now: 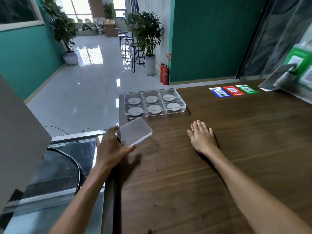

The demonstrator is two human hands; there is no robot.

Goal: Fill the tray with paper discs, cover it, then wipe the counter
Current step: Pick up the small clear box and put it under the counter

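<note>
Evidently the covering step is in hand. The clear six-compartment tray [155, 103] sits at the counter's far left corner, one grey paper disc [134, 100] in each compartment, so filling looks complete. The left hand [111, 146] pinches the clear plastic lid [135, 132] by its near left edge, thumb on one side and fingers curled on the other, holding it tilted above the counter's left edge, apart from the tray and nearer the person. The right hand [202, 137] lies flat, fingers straight, on the wooden counter [219, 166], gripping nothing. The next move, as judged, calls for carrying the lid forward, levelling it and squaring its corners with the tray rim before pressing down; wiping remains. No cloth is visible. Three QR-code cards [233, 90], blue, red and green, lie near the counter's far edge. Beyond it: a glossy tiled floor [84, 85], potted plants [148, 43], bar stools [133, 48], two fire extinguishers [164, 73] and teal walls [202, 39].
</note>
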